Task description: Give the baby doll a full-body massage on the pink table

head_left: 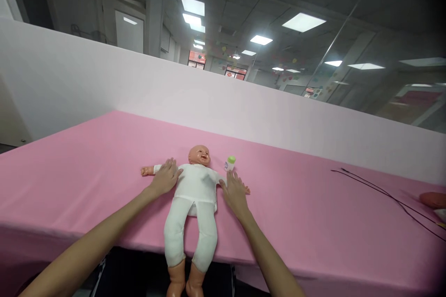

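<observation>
A baby doll (195,185) in a white top and white trousers lies on its back, arms spread, with its feet hanging past the table's front edge. My left hand (165,177) rests flat over the doll's sleeve on the left, fingers stretched out. On the other side my right hand (234,191) lies over the opposite sleeve, its fingers extended and the thumb apart. Just beyond my right fingertips stands a small white bottle (229,163) with a green cap. Both of the doll's hands show past mine.
The pink-covered table (296,204) runs up to a low white wall (223,97) with glass above it. Thin black cables (386,193) trail across the right side. At the far right edge lies an orange-brown rounded object (432,200), partly cut off.
</observation>
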`<state>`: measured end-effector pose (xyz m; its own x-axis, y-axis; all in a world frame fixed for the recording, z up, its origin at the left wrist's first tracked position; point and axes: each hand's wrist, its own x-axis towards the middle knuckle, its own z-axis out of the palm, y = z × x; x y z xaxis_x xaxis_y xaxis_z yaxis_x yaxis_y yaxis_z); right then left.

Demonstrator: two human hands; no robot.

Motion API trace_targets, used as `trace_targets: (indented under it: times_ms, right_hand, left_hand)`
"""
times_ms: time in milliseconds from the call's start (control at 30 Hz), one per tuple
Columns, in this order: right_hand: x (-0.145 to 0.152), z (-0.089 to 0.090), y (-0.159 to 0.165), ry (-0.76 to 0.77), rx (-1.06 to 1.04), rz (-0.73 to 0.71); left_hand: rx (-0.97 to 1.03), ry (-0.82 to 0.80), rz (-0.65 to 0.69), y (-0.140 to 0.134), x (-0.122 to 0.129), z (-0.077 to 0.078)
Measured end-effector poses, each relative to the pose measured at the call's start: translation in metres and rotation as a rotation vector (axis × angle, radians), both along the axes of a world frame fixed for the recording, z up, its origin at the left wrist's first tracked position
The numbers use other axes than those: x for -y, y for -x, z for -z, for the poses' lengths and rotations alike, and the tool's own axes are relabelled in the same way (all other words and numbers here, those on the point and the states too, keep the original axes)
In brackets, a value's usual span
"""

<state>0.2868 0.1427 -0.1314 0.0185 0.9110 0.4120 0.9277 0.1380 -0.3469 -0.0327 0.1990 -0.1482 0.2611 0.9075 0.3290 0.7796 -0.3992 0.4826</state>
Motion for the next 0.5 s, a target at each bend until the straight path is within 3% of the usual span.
trace_targets:
  times_ms: [100, 200, 333, 500]
  right_hand:
    - [-0.004, -0.009, 0.032, 0.069, -0.124, -0.142]
    - [-0.007, -0.005, 0.052, 0.163, -0.179, -0.236]
    - [-0.008, 0.009, 0.042, 0.17, -0.094, -0.17]
    - [-0.007, 0.009, -0.003, 0.07, 0.111, -0.065]
  left_hand:
    - [0.202, 0.125, 0.163, -0.03, 0.003, -0.007]
    - [0.242, 0.19, 0.246, -0.046, 0.007, -0.005]
    - [0.06, 0.187, 0.143, -0.031, 0.007, 0.003]
    - [-0.208, -0.002, -0.091, 0.012, 0.006, 0.002]
